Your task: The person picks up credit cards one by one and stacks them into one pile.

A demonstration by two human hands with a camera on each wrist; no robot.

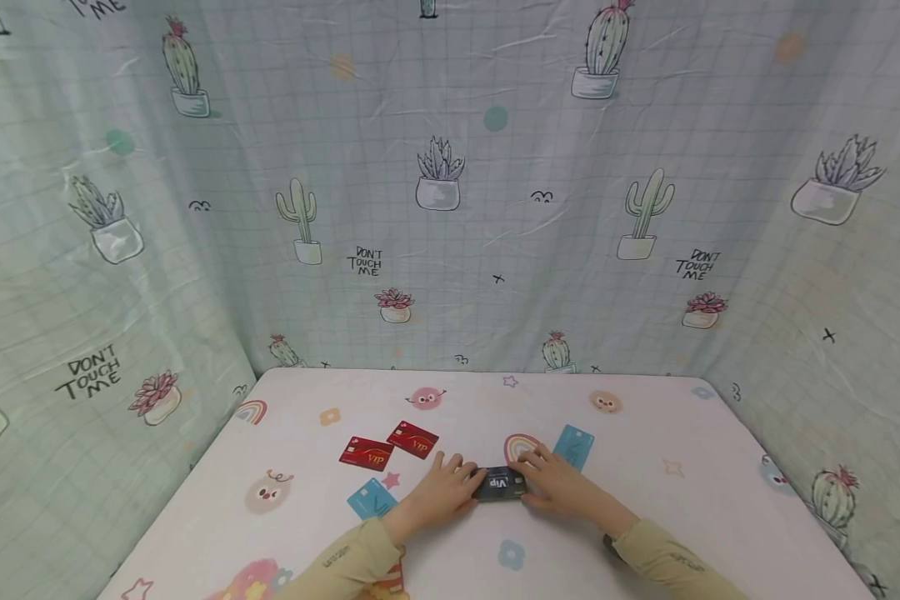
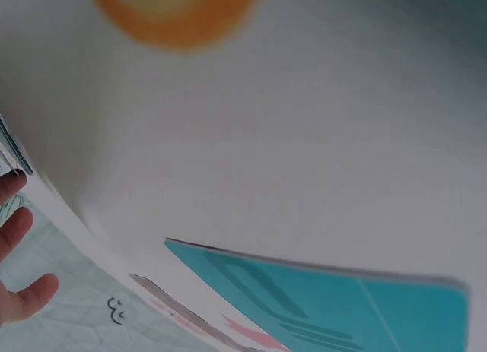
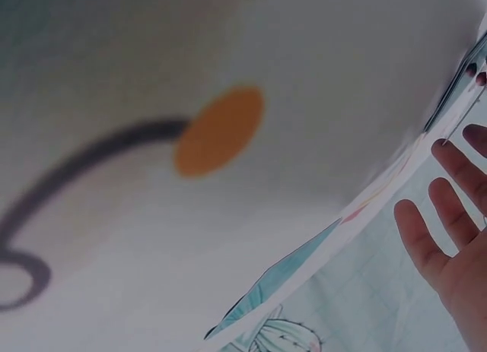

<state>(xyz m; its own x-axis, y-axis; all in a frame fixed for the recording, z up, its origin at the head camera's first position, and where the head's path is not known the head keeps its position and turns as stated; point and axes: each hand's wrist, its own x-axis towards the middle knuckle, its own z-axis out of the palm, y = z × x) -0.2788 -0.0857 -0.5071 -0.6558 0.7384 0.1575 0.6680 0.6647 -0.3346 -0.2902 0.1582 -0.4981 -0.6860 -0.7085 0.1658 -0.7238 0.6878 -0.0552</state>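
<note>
A black card (image 1: pixel 499 483) printed "Vip" lies between both hands near the middle of the table. My left hand (image 1: pixel 442 490) grips its left end, thumb at the near edge. On the right end, my right hand (image 1: pixel 557 483) holds it with thumb and index finger. Dark layered card edges (image 3: pixel 453 90) show at the fingertips in the right wrist view, while the other fingers spread out. A blue card (image 1: pixel 371 498) lies partly behind the left wrist. Another blue card (image 1: pixel 574 446) sits just beyond the right hand.
Two red VIP cards (image 1: pixel 367 452) lie at the left, corners close together. The white table (image 1: pixel 682 508) carries printed rainbows, flowers and faces. A cactus-patterned cloth (image 1: pixel 450 250) hangs behind it and along both sides.
</note>
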